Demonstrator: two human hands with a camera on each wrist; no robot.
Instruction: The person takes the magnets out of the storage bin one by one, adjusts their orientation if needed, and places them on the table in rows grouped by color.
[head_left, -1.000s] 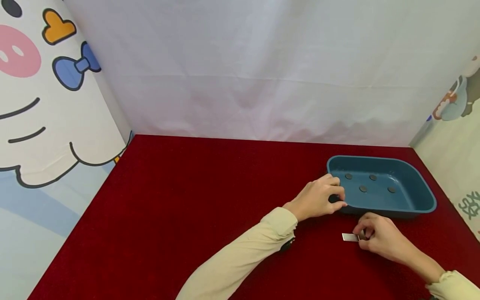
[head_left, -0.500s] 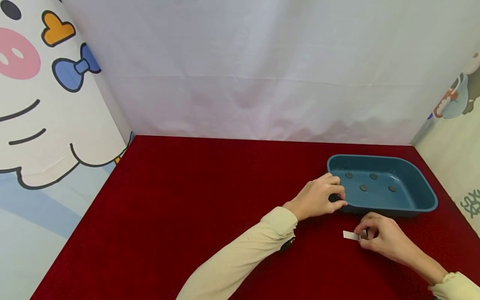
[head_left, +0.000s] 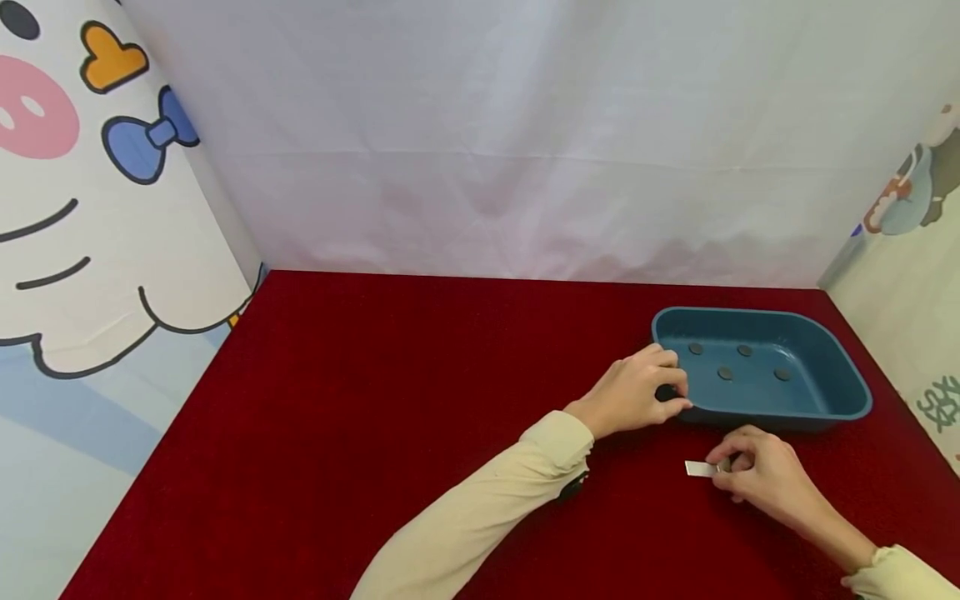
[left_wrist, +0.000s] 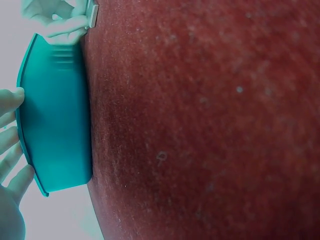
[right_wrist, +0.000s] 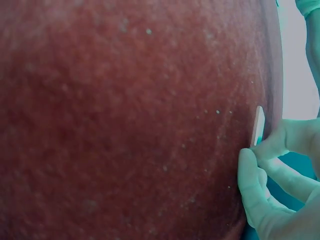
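Note:
My left hand (head_left: 628,392) holds the near-left corner of a blue plastic tub (head_left: 780,415). In the left wrist view, its fingers (left_wrist: 9,104) curl over the tub's rim. My right hand (head_left: 768,475) is low over the red cloth, just in front of the tub. Between its thumb and fingertips it pinches one end of a small, flat white rectangular piece (head_left: 700,469). The free end points left, and the right wrist view shows the piece's thin edge (right_wrist: 258,125). My fingers cover the other end, so its kind cannot be made out.
Several dark grey round discs (head_left: 724,374) lie spread on the tub's floor. Red cloth (head_left: 420,392) covers the table. A white sheet (head_left: 487,142) hangs behind it, with a cartoon-printed panel (head_left: 112,317) at left and another printed panel (head_left: 907,283) at right.
The right hand's fingers have shifted slightly on the white piece, covering more of the gripped end. The left hand keeps its place on the tub. The head view has drifted a little.

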